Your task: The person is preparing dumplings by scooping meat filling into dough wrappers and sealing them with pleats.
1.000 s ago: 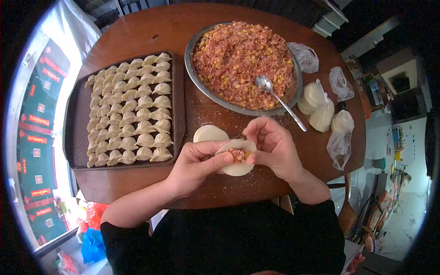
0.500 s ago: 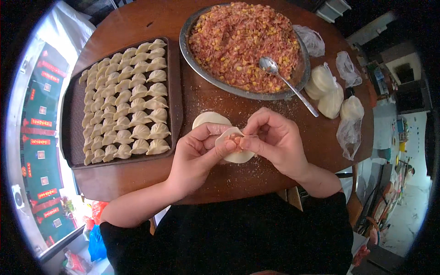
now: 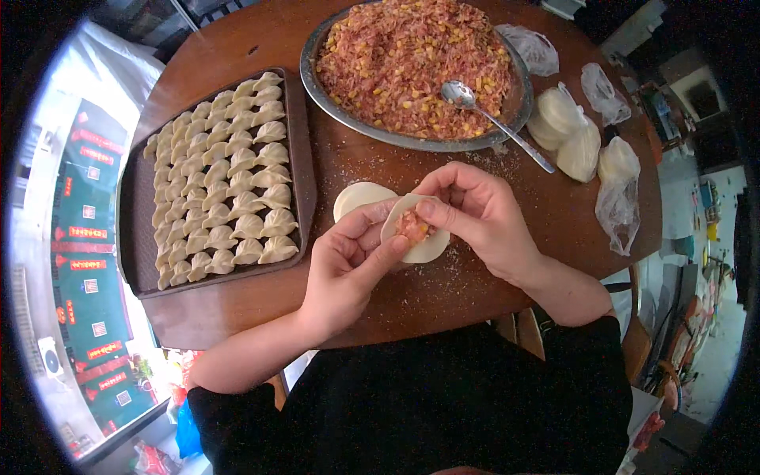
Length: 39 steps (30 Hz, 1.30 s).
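1. The round dark-brown wooden table (image 3: 443, 293) carried it all; flour dusted the wood just beside the hands.
2. On the person's left lay the dark rectangular baking tray (image 3: 301, 170), its rows of pale folded dumplings (image 3: 222, 190) filling nearly the whole bed.
3. At the far edge sat the wide round metal pan (image 3: 317, 91) heaped with pink minced filling flecked with yellow (image 3: 412, 55); a long metal spoon (image 3: 495, 123) rested bowl-down in it, handle hanging over the rim toward the right.
4. To the right, stacks of round white dough wrappers (image 3: 566, 131) stood among crumpled clear plastic bags (image 3: 617, 190).
5. One bare round wrapper (image 3: 358, 196) lay flat on the table, just behind the left hand.
6. The left hand (image 3: 348, 265) was half curled, palm up, cradling the filled white dumpling wrapper (image 3: 416, 233), thumb pressed on its near edge; the right hand (image 3: 479, 214) arched over from the far side, thumb and forefinger nipping the top edge.
7. The wrapper gaped open, pink filling showing in the middle; by my read the step in hand was folding and sealing; the next move called for bringing the two edges together over the filling and pinching along the seam, gently enough not to squeeze meat out.
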Each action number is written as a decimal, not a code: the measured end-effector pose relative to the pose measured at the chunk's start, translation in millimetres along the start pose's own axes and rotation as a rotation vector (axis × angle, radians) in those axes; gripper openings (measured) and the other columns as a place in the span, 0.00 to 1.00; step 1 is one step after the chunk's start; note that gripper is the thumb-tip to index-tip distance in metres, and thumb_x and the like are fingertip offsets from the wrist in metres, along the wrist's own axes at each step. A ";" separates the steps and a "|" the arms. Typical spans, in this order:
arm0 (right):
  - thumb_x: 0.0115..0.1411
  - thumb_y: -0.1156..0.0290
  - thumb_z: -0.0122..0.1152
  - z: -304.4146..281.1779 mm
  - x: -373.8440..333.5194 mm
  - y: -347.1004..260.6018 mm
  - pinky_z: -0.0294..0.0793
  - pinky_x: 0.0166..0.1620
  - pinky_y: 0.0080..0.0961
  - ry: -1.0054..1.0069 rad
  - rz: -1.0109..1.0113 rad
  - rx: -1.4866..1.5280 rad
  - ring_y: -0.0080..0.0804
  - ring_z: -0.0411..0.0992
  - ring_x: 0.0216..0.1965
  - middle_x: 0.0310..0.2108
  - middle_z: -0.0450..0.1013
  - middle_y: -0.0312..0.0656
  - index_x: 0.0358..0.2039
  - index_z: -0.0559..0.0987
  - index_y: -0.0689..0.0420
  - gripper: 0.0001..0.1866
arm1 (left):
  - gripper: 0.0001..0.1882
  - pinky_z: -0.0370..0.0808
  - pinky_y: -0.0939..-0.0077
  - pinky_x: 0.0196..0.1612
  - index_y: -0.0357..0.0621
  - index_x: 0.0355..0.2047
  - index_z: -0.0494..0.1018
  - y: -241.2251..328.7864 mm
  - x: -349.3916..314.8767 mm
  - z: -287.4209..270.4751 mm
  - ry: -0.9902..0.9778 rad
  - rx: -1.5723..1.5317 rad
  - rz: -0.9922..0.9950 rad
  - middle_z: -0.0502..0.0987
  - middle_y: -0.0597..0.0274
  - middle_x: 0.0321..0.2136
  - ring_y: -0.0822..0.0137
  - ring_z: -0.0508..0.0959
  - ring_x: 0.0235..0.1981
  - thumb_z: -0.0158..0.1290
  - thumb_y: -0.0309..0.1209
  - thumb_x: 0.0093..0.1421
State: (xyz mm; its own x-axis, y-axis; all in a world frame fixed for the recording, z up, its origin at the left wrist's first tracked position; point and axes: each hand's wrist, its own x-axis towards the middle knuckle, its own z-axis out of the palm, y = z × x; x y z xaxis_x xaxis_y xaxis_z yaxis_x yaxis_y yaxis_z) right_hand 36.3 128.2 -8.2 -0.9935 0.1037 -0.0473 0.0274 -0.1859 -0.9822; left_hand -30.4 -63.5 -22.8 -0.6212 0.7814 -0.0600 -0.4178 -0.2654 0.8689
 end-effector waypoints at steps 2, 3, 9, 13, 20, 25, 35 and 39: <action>0.65 0.75 0.59 3.3 -1.3 -1.7 0.75 0.46 0.20 0.014 -0.007 -0.002 0.20 0.74 0.41 0.41 0.76 0.39 0.45 0.76 0.63 0.09 | 0.19 0.76 0.76 0.53 0.31 0.57 0.65 0.3 0.1 -0.7 0.021 -0.015 0.011 0.77 0.55 0.49 0.70 0.78 0.49 0.51 0.25 0.68; 0.64 0.75 0.60 5.8 -1.7 -1.8 0.75 0.46 0.20 0.015 -0.046 0.015 0.19 0.74 0.41 0.40 0.76 0.38 0.44 0.76 0.63 0.09 | 0.18 0.76 0.76 0.52 0.31 0.56 0.66 -1.0 0.4 -2.5 0.038 -0.027 0.014 0.78 0.56 0.48 0.71 0.78 0.48 0.51 0.26 0.68; 0.62 0.74 0.64 5.4 -3.1 5.4 0.76 0.44 0.19 -0.003 -0.062 -0.007 0.17 0.74 0.41 0.39 0.77 0.36 0.40 0.78 0.62 0.08 | 0.11 0.78 0.78 0.46 0.34 0.47 0.69 -5.8 1.7 -9.0 0.070 0.005 0.098 0.80 0.56 0.41 0.72 0.80 0.43 0.51 0.27 0.68; 0.59 0.72 0.68 14.4 -3.4 7.1 0.75 0.42 0.18 0.039 -0.141 -0.061 0.17 0.73 0.40 0.37 0.76 0.35 0.36 0.80 0.61 0.08 | 0.09 0.78 0.78 0.47 0.35 0.46 0.67 -5.2 -1.1 -3.0 0.090 0.020 0.162 0.80 0.54 0.41 0.71 0.80 0.43 0.50 0.25 0.68; 0.57 0.70 0.71 15.1 -2.1 11.0 0.71 0.42 0.18 0.060 -0.182 -0.141 0.18 0.72 0.38 0.35 0.75 0.34 0.35 0.81 0.60 0.09 | 0.08 0.77 0.77 0.49 0.35 0.45 0.65 -5.1 3.3 -5.4 0.069 -0.003 0.158 0.78 0.52 0.43 0.70 0.79 0.44 0.50 0.23 0.68; 0.59 0.71 0.68 17.0 -0.7 11.0 0.72 0.41 0.19 0.099 -0.240 -0.226 0.20 0.73 0.37 0.33 0.75 0.35 0.34 0.82 0.60 0.06 | 0.07 0.77 0.76 0.49 0.36 0.44 0.65 -3.8 -0.1 -3.2 0.089 0.047 0.185 0.78 0.54 0.42 0.70 0.79 0.45 0.50 0.22 0.67; 0.60 0.75 0.64 23.5 -1.1 12.4 0.72 0.39 0.22 0.141 -0.383 -0.378 0.26 0.73 0.34 0.31 0.75 0.39 0.32 0.82 0.60 0.03 | 0.07 0.77 0.73 0.52 0.36 0.44 0.65 -6.7 -3.9 0.2 0.055 0.133 0.190 0.74 0.49 0.51 0.67 0.77 0.50 0.50 0.21 0.67; 0.60 0.75 0.64 24.7 -3.3 8.1 0.72 0.40 0.23 0.118 -0.437 -0.429 0.27 0.73 0.35 0.32 0.75 0.39 0.32 0.81 0.60 0.03 | 0.07 0.76 0.71 0.55 0.37 0.44 0.64 -9.5 -0.7 -0.4 0.028 0.185 0.301 0.68 0.44 0.59 0.64 0.74 0.56 0.49 0.20 0.67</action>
State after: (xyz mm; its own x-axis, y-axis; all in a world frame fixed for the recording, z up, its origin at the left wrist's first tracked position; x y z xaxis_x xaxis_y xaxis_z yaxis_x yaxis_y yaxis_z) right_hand 37.0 102.3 -11.5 -0.9048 0.1929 0.3797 -0.3125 0.3049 -0.8996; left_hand -26.2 -61.8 -31.1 -0.7174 0.6671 0.2007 -0.0876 -0.3722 0.9240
